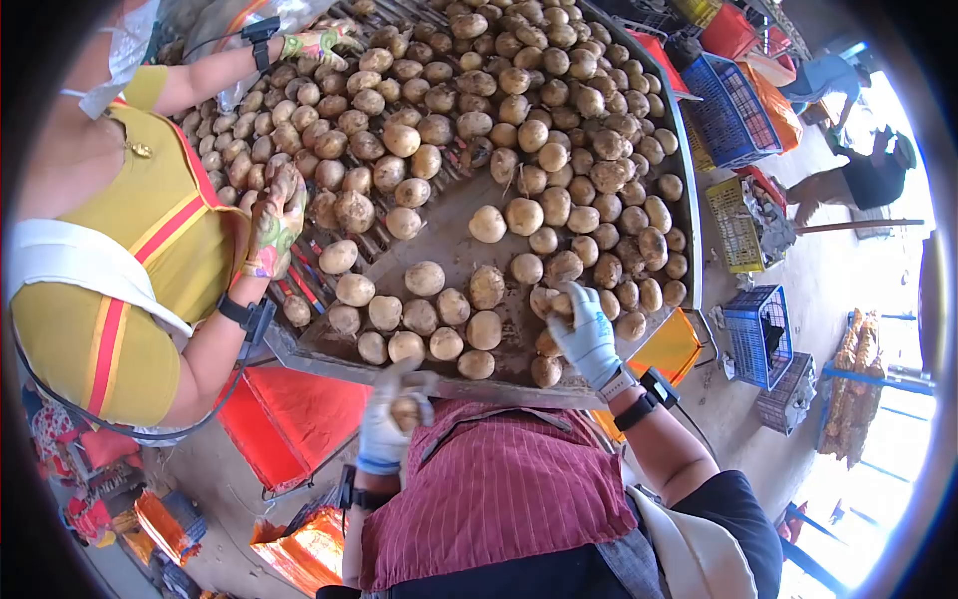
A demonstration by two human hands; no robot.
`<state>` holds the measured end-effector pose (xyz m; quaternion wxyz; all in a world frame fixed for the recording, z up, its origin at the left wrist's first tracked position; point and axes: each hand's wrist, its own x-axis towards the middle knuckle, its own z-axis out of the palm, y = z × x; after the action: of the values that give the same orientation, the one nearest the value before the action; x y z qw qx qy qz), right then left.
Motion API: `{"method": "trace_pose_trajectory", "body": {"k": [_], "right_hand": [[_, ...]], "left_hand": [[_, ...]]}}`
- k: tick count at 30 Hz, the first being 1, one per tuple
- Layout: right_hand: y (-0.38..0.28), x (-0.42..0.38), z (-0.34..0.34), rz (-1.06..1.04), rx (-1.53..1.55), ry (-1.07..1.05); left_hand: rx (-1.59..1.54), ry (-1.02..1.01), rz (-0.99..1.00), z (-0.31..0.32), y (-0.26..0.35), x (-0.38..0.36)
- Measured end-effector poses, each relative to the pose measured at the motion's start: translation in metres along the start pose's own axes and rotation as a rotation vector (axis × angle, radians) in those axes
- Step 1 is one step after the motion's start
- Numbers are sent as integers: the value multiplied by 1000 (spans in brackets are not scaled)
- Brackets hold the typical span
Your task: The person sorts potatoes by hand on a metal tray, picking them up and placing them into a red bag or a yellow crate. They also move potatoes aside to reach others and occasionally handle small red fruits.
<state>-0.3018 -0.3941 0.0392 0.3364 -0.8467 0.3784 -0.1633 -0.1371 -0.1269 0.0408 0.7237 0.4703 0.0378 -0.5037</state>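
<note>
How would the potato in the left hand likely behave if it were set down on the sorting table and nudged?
The potato in the left hand is rounded, so it would probably roll. It looks firm and solid, likely heavy for its size. Its dusty skin seems unlikely to slip on the sorting table.

**What the view did not show**

The left hand (391, 424) was blurred, its fingers (399, 384) smeared around a potato (406, 411) whose outline could not be made out. Under the right hand's (589, 339) fingers (569, 304), another potato (550, 300) was largely covered. Beyond those fingers, the far end of the table (439, 250) ran off the picture's top edge.
</note>
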Motion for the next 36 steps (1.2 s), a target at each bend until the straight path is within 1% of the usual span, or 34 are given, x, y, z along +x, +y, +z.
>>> {"method": "trace_pose_trajectory", "body": {"k": [1,2,3,4,5,7,8,10,11,13,14,15,17,18,19,21,22,23,24,25,26,27,29,30,32,33,34,35,36], "right_hand": [[1,2,2,-245,49,-86],[-15,4,-1,-317,123,-205],[-34,5,-2,-384,200,-324],[-39,19,1,-419,107,-315],[-28,33,8,-294,-172,-246],[-15,70,9,-199,-548,-206],[-9,81,14,-195,-541,-206],[0,88,26,-211,-610,-375],[2,89,28,-205,-608,-368],[2,93,29,-313,-434,-450],[-4,84,32,-352,-582,-491],[1,70,40,-501,-684,-494],[8,61,43,-608,-735,-408],[5,67,36,-562,-750,-530],[5,72,30,-565,-755,-525],[2,87,12,-431,-99,-172],[-2,104,-1,-403,57,-155],[45,139,16,-231,360,16],[10,149,-9,-3,746,207],[14,178,-38,125,807,105],[11,201,-45,109,708,214],[20,221,-44,131,628,87],[9,244,-37,6,-154,-63],[1,239,-31,5,-153,-62],[-14,208,-15,-101,-478,-255],[-24,188,-9,-61,-563,-290],[-17,168,-5,-210,-666,-281],[-6,151,3,-316,-690,-263],[-14,131,3,-287,-822,-416]], "left_hand": [[-16,-156,-81,18,-3,11],[-10,-162,-82,35,-11,20],[-45,-94,-142,49,-19,29],[-78,-27,-201,54,-26,35],[-70,-33,-206,48,-28,40],[-200,-167,-359,32,-30,47],[-206,-111,-335,46,-19,40],[-164,-81,-354,33,-21,36],[-137,-62,-359,27,-22,37],[-135,-79,-370,19,-26,35],[-171,-53,-331,21,-25,34],[-206,-25,-292,22,-24,33],[-245,-27,-274,18,-23,29],[-278,33,-253,18,-20,26],[-310,92,-231,16,-18,23],[-261,35,-169,4,-18,23],[-296,76,-157,1,-17,19],[-331,117,-145,3,-13,15],[-332,116,-144,1,-13,14],[-355,148,-151,-1,-13,13],[-378,179,-157,-1,-13,14],[-377,175,-153,0,-12,17],[-273,174,-157,5,-14,21],[-313,166,-166,10,-15,23],[-330,165,-172,11,-16,25],[-354,165,-179,11,-17,28],[-377,137,-187,15,-14,28],[-387,136,-188,14,-15,35],[-350,148,-199,12,-13,33]]}}
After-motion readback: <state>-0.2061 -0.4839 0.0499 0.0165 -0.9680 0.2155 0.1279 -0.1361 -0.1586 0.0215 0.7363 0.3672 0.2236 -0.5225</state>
